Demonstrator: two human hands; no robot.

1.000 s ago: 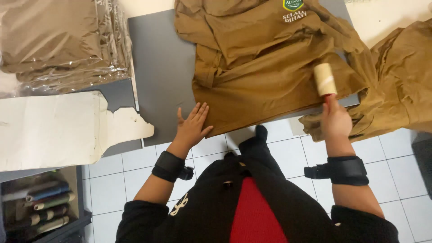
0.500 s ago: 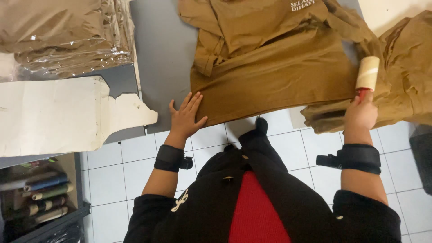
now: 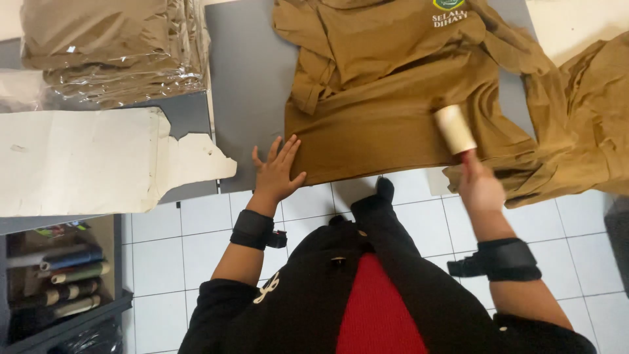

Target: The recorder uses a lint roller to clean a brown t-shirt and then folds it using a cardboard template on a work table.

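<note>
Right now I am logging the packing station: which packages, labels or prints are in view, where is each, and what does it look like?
Clear plastic bag, top left on the table: folded brown garments inside.
Chest print, top of the brown shirt the hands work on: green-yellow badge over white lettering.
Torn white paper sheet, left of the left hand: blank.

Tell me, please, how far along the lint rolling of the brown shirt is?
Done: bagged shirts are stacked aside. In hand: left hand pins the spread brown shirt while right hand runs the lint roller near the hem. Left: another brown garment waits unfolded.
</note>
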